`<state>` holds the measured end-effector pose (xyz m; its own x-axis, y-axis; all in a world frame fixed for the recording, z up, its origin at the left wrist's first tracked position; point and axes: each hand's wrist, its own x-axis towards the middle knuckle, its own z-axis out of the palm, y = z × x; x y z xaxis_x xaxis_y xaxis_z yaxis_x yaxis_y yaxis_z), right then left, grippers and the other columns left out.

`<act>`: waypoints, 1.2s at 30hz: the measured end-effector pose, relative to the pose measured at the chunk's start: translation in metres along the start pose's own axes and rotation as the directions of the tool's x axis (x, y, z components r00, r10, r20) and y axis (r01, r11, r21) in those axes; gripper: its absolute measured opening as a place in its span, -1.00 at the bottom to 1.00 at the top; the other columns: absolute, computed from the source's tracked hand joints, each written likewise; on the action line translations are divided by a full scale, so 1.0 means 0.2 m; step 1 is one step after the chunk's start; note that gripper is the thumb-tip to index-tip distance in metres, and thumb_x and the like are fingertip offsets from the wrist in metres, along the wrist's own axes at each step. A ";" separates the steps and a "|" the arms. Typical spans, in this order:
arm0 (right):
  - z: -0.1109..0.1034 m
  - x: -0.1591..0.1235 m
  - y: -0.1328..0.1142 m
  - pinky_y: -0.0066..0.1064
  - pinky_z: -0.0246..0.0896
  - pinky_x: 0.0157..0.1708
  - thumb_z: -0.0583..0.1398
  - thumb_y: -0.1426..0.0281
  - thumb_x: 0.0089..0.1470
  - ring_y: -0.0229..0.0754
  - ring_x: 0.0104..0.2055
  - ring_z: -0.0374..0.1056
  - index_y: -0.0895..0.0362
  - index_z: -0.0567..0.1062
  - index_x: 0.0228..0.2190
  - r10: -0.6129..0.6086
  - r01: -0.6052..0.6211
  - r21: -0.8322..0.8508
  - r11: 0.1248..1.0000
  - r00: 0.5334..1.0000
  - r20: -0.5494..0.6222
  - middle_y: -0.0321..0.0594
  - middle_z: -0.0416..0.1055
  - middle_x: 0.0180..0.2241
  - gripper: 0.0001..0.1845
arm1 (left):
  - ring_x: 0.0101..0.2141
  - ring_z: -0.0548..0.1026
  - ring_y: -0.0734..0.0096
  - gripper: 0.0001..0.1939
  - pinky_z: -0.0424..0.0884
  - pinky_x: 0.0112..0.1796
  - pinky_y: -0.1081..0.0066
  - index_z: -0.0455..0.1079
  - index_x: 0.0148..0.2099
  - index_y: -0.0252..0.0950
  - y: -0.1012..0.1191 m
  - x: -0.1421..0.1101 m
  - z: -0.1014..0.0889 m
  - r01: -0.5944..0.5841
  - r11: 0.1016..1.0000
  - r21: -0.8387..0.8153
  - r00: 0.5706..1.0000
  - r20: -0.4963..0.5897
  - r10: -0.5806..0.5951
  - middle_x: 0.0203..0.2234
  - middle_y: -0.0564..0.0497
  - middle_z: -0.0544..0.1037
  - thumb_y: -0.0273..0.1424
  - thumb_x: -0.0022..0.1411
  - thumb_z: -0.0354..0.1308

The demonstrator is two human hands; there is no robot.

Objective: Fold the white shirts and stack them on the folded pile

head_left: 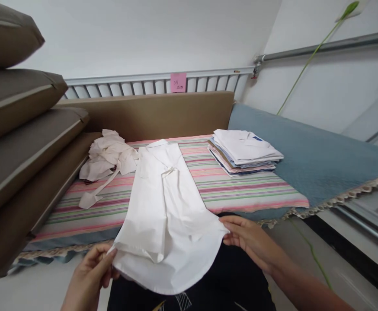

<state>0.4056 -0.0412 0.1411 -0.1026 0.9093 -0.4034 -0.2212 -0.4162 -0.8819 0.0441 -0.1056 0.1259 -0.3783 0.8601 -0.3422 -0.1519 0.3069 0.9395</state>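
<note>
A white shirt (pixel 150 207) lies lengthwise on a striped cloth (pixel 241 194), its collar at the far end and its sides folded inward. The curved hem hangs over the near edge, above dark clothing on my lap. My left hand (pixel 94 272) pinches the hem's left corner between thumb and fingers. At the right corner of the hem, my right hand (pixel 245 235) has a similar pinch. The cloth between both hands is held out, with a loose fold down its middle.
A crumpled pale garment (pixel 109 155) lies left of the shirt, and a stack of folded clothes (pixel 245 151) sits to the right. Thick brown cushions (pixel 23 151) are piled at the left. Behind stand a brown backrest (pixel 163 114) and a radiator with a pink note (pixel 178 82).
</note>
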 end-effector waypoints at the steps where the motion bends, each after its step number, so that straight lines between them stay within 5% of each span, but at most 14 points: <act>1: 0.02 0.04 -0.05 -0.46 0.36 -0.41 0.32 0.32 -0.16 -0.29 -0.45 0.37 0.20 0.52 -0.36 -0.019 0.019 0.008 1.000 1.000 0.022 -0.19 0.47 -0.42 -0.73 | -0.69 0.24 0.57 -0.59 0.19 -0.61 0.58 0.30 -0.38 -0.25 0.06 0.04 0.02 -0.020 1.000 -0.015 1.000 0.007 0.020 -0.84 0.24 0.18 -0.10 -0.18 0.31; 6: 0.12 0.34 -0.30 -0.46 0.39 -0.40 0.29 0.47 -0.11 -0.28 -0.45 0.39 0.24 0.51 -0.38 -0.079 0.073 0.070 0.995 0.993 0.090 -0.16 0.48 -0.45 -0.84 | -0.73 0.15 0.66 -0.65 0.29 -0.57 0.55 0.27 -0.44 -0.27 0.35 0.33 0.13 -0.067 0.997 -0.026 0.995 0.068 0.069 -0.82 0.25 0.21 -0.20 -0.18 0.33; 11: 0.19 0.81 -0.46 -0.47 0.40 -0.37 0.16 0.64 -0.02 -0.27 -0.46 0.41 0.30 0.46 -0.40 -0.020 0.012 0.161 0.987 0.999 0.045 -0.13 0.47 -0.50 -0.90 | -0.75 0.13 0.67 -0.78 0.28 -0.62 0.55 0.23 -0.56 -0.31 0.54 0.83 0.28 -0.009 1.000 -0.010 0.993 0.114 0.010 -0.83 0.23 0.18 -0.44 -0.15 0.26; 15: 0.24 1.18 -0.45 -0.46 0.40 -0.37 0.09 0.61 0.06 -0.24 -0.44 0.43 0.27 0.40 -0.41 0.020 -0.012 0.200 0.980 0.999 -0.037 -0.10 0.46 -0.51 -0.91 | -0.74 0.17 0.65 -0.84 0.30 -0.61 0.52 0.20 -0.58 -0.32 0.55 1.26 0.43 0.035 0.999 -0.013 0.999 0.001 -0.035 -0.80 0.18 0.21 -0.58 -0.10 0.13; 18: 0.24 1.31 -0.36 -0.41 0.40 -0.33 0.08 0.50 0.10 -0.22 -0.40 0.44 0.23 0.37 -0.37 0.013 0.010 0.204 0.979 0.994 -0.107 -0.10 0.47 -0.48 -0.93 | -0.66 0.33 0.55 -0.90 0.36 -0.53 0.46 0.21 -0.52 -0.32 0.46 1.44 0.48 0.010 1.000 -0.007 0.994 -0.104 -0.010 -0.70 0.10 0.32 -0.56 -0.07 0.09; 21: 0.16 1.30 -0.22 -0.40 0.37 -0.33 0.16 0.45 0.02 -0.22 -0.36 0.44 0.17 0.39 -0.29 -0.114 0.125 0.042 0.991 0.970 -0.215 -0.14 0.48 -0.35 -0.86 | -0.54 0.41 0.52 -0.85 0.37 -0.44 0.45 0.27 -0.38 -0.32 0.31 1.44 0.41 -0.092 0.995 0.025 0.976 -0.195 0.095 -0.57 0.09 0.40 -0.50 -0.10 0.13; 24: 0.01 1.19 -0.05 -0.38 0.34 -0.31 0.21 0.40 -0.08 -0.16 -0.29 0.43 0.14 0.44 -0.27 -0.276 0.189 -0.316 0.930 0.927 -0.255 -0.14 0.48 -0.23 -0.75 | -0.50 0.41 0.49 -0.68 0.33 -0.43 0.44 0.33 -0.28 -0.30 0.14 1.30 0.26 -0.148 0.985 0.086 0.958 -0.236 0.165 -0.52 0.10 0.42 -0.42 -0.19 0.22; 28: -0.15 1.06 0.13 -0.34 0.29 -0.26 0.18 0.27 -0.11 -0.08 -0.20 0.40 0.14 0.48 -0.32 -0.352 0.153 -0.609 0.778 0.909 -0.222 -0.13 0.50 -0.26 -0.72 | -0.53 0.41 0.40 -0.52 0.30 -0.47 0.40 0.36 -0.33 -0.35 -0.05 1.10 0.10 -0.061 0.980 0.190 0.993 -0.089 0.079 -0.57 0.06 0.45 -0.16 -0.31 0.29; 34: -0.08 1.00 0.22 -0.40 0.17 -0.45 0.16 0.17 -0.11 -0.15 -0.43 0.37 0.10 0.39 -0.59 -0.306 0.070 -0.808 0.585 0.942 -0.141 -0.27 0.44 -0.55 -0.75 | -0.57 0.31 0.43 -0.49 0.18 -0.52 0.43 0.36 -0.49 -0.33 -0.16 0.99 0.10 -0.152 0.890 0.430 0.987 0.025 0.157 -0.65 0.08 0.39 0.05 -0.27 0.22; 36: -0.03 0.98 0.23 -0.44 0.12 -0.53 0.17 0.16 -0.11 -0.21 -0.53 0.33 0.09 0.32 -0.62 -0.269 0.022 -0.815 0.579 0.949 -0.166 -0.34 0.36 -0.64 -0.72 | -0.57 0.29 0.44 -0.51 0.18 -0.52 0.44 0.32 -0.53 -0.31 -0.17 0.98 0.11 -0.144 0.896 0.420 0.989 0.022 0.148 -0.66 0.10 0.36 0.05 -0.27 0.21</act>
<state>0.3813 0.1179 0.0191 0.1237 0.9748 -0.1857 0.6597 -0.2206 -0.7184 -0.0050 0.0619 0.0271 -0.3761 0.9050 -0.1987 0.3020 0.3225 0.8971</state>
